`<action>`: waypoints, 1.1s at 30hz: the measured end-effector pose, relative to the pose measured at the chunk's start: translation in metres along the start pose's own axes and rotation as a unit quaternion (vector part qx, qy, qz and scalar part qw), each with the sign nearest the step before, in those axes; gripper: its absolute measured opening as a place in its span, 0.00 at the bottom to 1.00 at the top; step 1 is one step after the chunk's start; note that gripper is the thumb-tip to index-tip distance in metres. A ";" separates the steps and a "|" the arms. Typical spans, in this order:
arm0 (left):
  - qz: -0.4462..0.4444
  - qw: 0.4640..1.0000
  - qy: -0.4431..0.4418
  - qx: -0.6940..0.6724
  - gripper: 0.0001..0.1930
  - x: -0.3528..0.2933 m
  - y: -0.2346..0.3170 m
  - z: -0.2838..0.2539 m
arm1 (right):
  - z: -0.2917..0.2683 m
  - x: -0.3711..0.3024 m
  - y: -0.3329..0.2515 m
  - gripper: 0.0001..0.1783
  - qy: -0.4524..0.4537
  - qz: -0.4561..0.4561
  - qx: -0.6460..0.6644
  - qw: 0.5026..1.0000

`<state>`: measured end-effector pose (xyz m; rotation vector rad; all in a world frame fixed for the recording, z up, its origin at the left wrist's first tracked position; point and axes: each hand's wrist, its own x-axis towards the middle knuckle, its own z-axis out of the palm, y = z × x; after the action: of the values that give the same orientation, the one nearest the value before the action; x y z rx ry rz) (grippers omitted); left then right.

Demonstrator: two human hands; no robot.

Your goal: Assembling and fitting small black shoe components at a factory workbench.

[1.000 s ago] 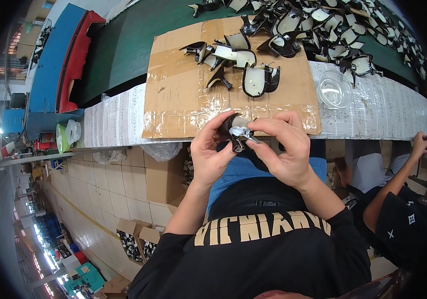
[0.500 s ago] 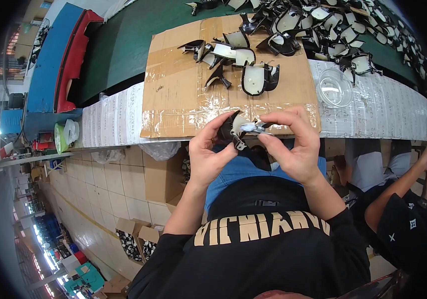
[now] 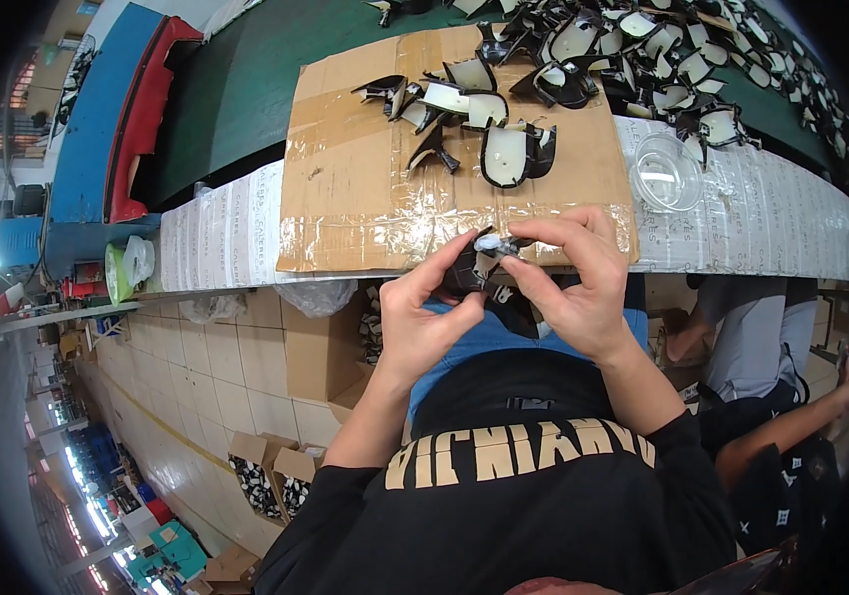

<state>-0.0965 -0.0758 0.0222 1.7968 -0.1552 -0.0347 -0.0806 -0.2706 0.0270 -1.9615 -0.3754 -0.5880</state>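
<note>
In my left hand [image 3: 420, 322] is a glossy black shoe heel [image 3: 464, 276], held between thumb and fingers just off the near edge of a cardboard sheet [image 3: 345, 203]. My right hand [image 3: 583, 288] pinches a small, slim item with a whitish wad [image 3: 488, 243] at its end. That wad touches or overlaps the heel's upper rim; exactly what the item is cannot be made out. Several more black heels with cream-coloured hollow faces lie on the cardboard, the nearest heel [image 3: 506, 159] beyond my hands.
Heaped heels [image 3: 662, 59] cover the far right of the green belt [image 3: 236, 99]. A clear round tub [image 3: 667, 174] stands right of the cardboard. Open cartons [image 3: 271, 476] with heels sit on the tiled floor at left. Another person's arm [image 3: 791, 426] shows at right.
The heel in my left hand has turned and tilted. My right hand has brought the whitish wad left, onto its rim. The person at right has shifted their arm.
</note>
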 end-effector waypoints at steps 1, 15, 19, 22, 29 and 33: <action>0.004 1.000 -0.010 0.010 0.32 -0.001 0.001 -0.001 | 0.000 0.000 0.000 0.17 0.000 0.000 0.000 1.000; -0.088 0.979 -0.022 -0.183 0.35 -0.001 -0.014 -0.007 | -0.011 -0.001 0.000 0.18 0.035 0.054 0.050 0.997; -0.111 0.965 -0.030 -0.236 0.35 -0.002 -0.017 -0.010 | -0.010 -0.005 -0.006 0.18 0.004 0.044 0.053 0.998; -0.102 0.964 -0.029 -0.242 0.36 -0.001 -0.017 -0.009 | -0.006 -0.008 -0.010 0.18 -0.026 0.054 0.069 0.996; -0.115 0.971 -0.030 -0.207 0.34 -0.001 -0.014 -0.010 | -0.006 -0.006 -0.006 0.19 -0.046 -0.015 -0.006 0.999; -0.116 0.967 -0.031 -0.225 0.35 0.000 -0.012 -0.011 | -0.008 -0.002 0.001 0.18 -0.007 -0.018 -0.041 0.999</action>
<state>-0.0943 -0.0625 0.0131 1.3516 0.0210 -0.2733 -0.0834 -0.2779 0.0286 -2.0409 -0.4020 -0.6220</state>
